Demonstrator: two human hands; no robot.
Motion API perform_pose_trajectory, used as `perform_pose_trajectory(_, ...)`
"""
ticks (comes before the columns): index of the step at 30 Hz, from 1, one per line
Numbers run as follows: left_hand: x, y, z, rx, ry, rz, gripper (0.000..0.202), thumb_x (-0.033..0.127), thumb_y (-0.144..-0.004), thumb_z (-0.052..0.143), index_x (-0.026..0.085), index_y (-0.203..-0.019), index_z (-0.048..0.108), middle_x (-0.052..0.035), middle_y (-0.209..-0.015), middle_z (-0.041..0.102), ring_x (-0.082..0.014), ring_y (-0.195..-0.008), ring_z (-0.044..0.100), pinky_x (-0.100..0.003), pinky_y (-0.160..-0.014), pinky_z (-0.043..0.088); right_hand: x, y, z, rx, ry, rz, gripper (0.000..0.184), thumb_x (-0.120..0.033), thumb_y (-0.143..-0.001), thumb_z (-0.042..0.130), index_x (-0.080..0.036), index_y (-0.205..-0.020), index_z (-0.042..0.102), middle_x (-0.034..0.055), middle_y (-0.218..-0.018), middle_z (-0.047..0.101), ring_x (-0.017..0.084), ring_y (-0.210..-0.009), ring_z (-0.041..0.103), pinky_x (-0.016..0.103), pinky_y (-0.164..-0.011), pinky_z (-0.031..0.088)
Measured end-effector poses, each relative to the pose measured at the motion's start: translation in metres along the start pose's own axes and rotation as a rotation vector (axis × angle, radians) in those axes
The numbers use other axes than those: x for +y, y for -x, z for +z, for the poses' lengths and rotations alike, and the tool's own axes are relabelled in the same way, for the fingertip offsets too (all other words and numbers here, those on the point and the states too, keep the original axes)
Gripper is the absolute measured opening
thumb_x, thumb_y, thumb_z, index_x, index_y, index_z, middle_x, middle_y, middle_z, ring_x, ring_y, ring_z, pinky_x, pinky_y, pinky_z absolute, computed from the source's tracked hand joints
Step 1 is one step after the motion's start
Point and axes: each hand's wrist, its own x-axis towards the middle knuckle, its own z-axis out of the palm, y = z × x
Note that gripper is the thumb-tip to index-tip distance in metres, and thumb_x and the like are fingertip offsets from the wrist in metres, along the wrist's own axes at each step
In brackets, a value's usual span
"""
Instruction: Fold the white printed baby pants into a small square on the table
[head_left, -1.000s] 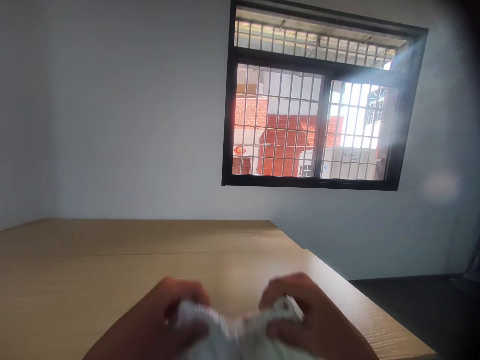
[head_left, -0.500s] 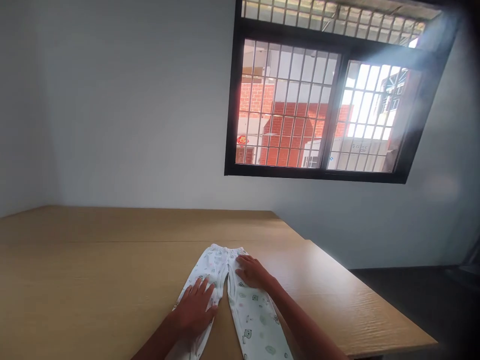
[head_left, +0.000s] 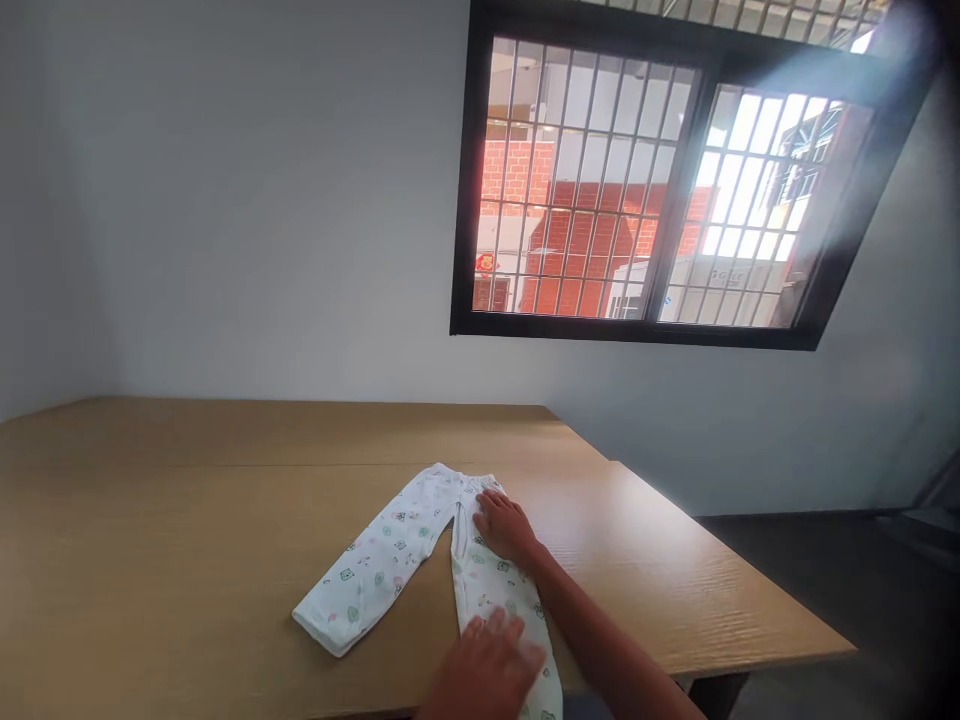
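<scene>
A small pair of white trousers [head_left: 420, 560], soft knit cotton by the look of it and printed with little green and pink motifs, lies flat on a pale wooden table [head_left: 187, 520] with a fine straight grain and a seam line running across its top. The gathered waistband sits at the 12 o'clock end; one leg splays out toward 8 o'clock, ending in a folded cuff, and the other runs toward 6 o'clock.

The right hand [head_left: 504, 525] rests palm-down on the waist area at the top of the nearer leg, fingers spread flat against the cloth and gripping nothing. The left hand [head_left: 487, 665] lies lower on that same leg, toward 6 o'clock; it is blurred, so it seems open and pressed flat, though its fingers cannot be told clearly.

At 1 o'clock, a dark-framed window [head_left: 660, 190] with a thin metal grille shows red brick walls outside. The room's wall [head_left: 262, 200] is smooth and plain grey-white.
</scene>
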Motion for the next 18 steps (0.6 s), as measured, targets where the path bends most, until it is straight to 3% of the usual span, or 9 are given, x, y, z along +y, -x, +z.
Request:
perform_pose_trajectory(3, 0.011, -0.004, 0.037, 0.142, -0.127, 0.107, 0.035, 0.018, -0.097, 0.051, 0.033, -0.128, 0.057, -0.0086, -0.125, 0.066, -0.0282, -0.111, 0.064, -0.039, -0.095, 0.053, 0.002, 0.004, -0.01, -0.003, 0.059, 0.023, 0.036, -0.032, -0.098, 0.042, -0.017, -0.128, 0.055, 0.0144, -0.143, 0.051, 0.029, -0.133, 0.043, 0.044, -0.104, 0.037)
perform_pose_trajectory(5, -0.001, 0.007, 0.032, 0.178, -0.08, 0.069, 0.027, 0.015, -0.094, 0.054, 0.03, -0.114, 0.065, -0.0073, -0.11, 0.071, -0.0249, -0.101, 0.067, -0.034, -0.09, 0.054, 0.005, 0.011, -0.018, 0.0, 0.094, 0.039, 0.033, -0.034, -0.097, 0.044, -0.016, -0.119, 0.06, 0.0169, -0.135, 0.056, 0.032, -0.125, 0.048, 0.045, -0.098, 0.04)
perform_pose_trajectory(8, -0.025, 0.046, -0.016, 0.053, 0.283, -0.047, 0.013, 0.018, -0.086, 0.065, 0.028, -0.089, 0.071, -0.0031, -0.097, 0.072, -0.0222, -0.093, 0.068, -0.027, -0.081, 0.055, 0.005, 0.036, -0.031, 0.005, 0.121, 0.046, 0.031, -0.038, -0.094, 0.049, -0.014, -0.109, 0.064, 0.0198, -0.121, 0.061, 0.036, -0.114, 0.052, 0.048, -0.093, 0.042)
perform_pose_trajectory(10, -0.038, 0.081, -0.06, -0.028, 0.595, -0.195, 0.01, 0.025, -0.08, 0.07, 0.03, -0.088, 0.073, -0.0023, -0.1, 0.07, -0.0208, -0.088, 0.068, -0.027, -0.082, 0.054, 0.0, 0.063, -0.039, 0.002, 0.118, 0.014, 0.03, -0.04, -0.093, 0.052, -0.015, -0.106, 0.065, 0.0184, -0.119, 0.062, 0.035, -0.113, 0.052, 0.047, -0.095, 0.041)
perform_pose_trajectory(11, -0.043, 0.099, -0.081, 0.015, 0.69, -0.298, 0.013, 0.029, -0.081, 0.069, 0.029, -0.094, 0.072, -0.0037, -0.104, 0.069, -0.0228, -0.092, 0.067, -0.03, -0.086, 0.053, -0.004, 0.079, -0.042, -0.001, 0.109, -0.015, 0.03, -0.04, -0.092, 0.054, -0.017, -0.107, 0.064, 0.017, -0.12, 0.061, 0.034, -0.115, 0.05, 0.047, -0.097, 0.04)
perform_pose_trajectory(13, -0.051, 0.131, -0.116, -0.011, 0.82, -0.422, 0.017, 0.04, -0.084, 0.069, 0.029, -0.098, 0.071, -0.0042, -0.103, 0.068, -0.0254, -0.094, 0.065, -0.034, -0.088, 0.052, -0.011, 0.112, -0.049, -0.002, 0.068, -0.091, 0.032, -0.041, -0.088, 0.06, -0.02, -0.112, 0.064, 0.0143, -0.121, 0.061, 0.034, -0.118, 0.048, 0.049, -0.103, 0.037)
perform_pose_trajectory(16, -0.063, 0.159, -0.15, -0.004, 0.866, -0.589, 0.021, 0.049, -0.086, 0.068, 0.031, -0.095, 0.072, -0.0032, -0.102, 0.068, -0.0274, -0.096, 0.063, -0.037, -0.089, 0.05, -0.017, 0.154, -0.058, -0.055, -0.065, -0.207, 0.049, -0.042, -0.078, 0.073, -0.026, -0.123, 0.063, 0.0114, -0.135, 0.056, 0.036, -0.132, 0.04, 0.054, -0.111, 0.03)
perform_pose_trajectory(18, -0.072, 0.162, -0.161, 0.027, 0.912, -0.601, 0.021, 0.049, -0.084, 0.072, 0.029, -0.092, 0.072, -0.0036, -0.098, 0.068, -0.0269, -0.092, 0.063, -0.036, -0.085, 0.05, -0.015, 0.171, -0.063, -0.131, -0.143, -0.267, 0.067, -0.045, -0.071, 0.08, -0.029, -0.133, 0.059, 0.0101, -0.148, 0.046, 0.038, -0.141, 0.029, 0.055, -0.114, 0.028)
